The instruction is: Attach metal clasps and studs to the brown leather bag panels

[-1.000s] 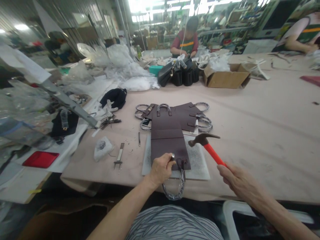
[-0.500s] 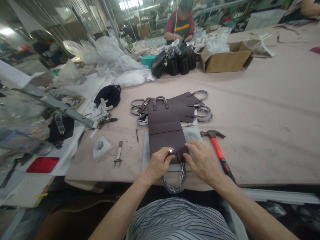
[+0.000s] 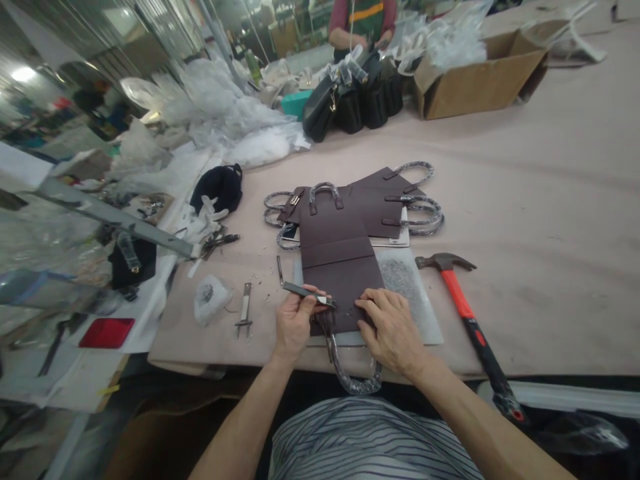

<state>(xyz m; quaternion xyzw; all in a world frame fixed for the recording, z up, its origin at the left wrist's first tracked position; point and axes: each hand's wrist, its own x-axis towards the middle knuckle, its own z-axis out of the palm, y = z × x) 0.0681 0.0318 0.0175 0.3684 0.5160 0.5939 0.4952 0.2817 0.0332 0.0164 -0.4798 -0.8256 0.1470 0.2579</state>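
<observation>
A dark brown leather bag panel (image 3: 340,267) lies on a grey slab (image 3: 407,283) at the table's near edge, its plastic-wrapped handle (image 3: 357,380) hanging over the edge. My left hand (image 3: 295,320) is closed on a thin metal punch tool (image 3: 307,292), held slanted over the panel's near left corner. Beside it, my right hand (image 3: 395,327) presses flat on the panel's near edge, fingers spread. A red-handled hammer (image 3: 463,300) lies on the table to the right, untouched.
More brown panels with wrapped handles (image 3: 400,207) are stacked behind. Tweezers (image 3: 245,310), a small white bag (image 3: 210,297) and small metal bits lie at the left. Black handbags (image 3: 355,103), a cardboard box (image 3: 480,80) and another person sit at the far side.
One second ago my right hand held the hammer raised; it was laid on the table and the hand moved to the panel. My left hand now holds the metal punch tool.
</observation>
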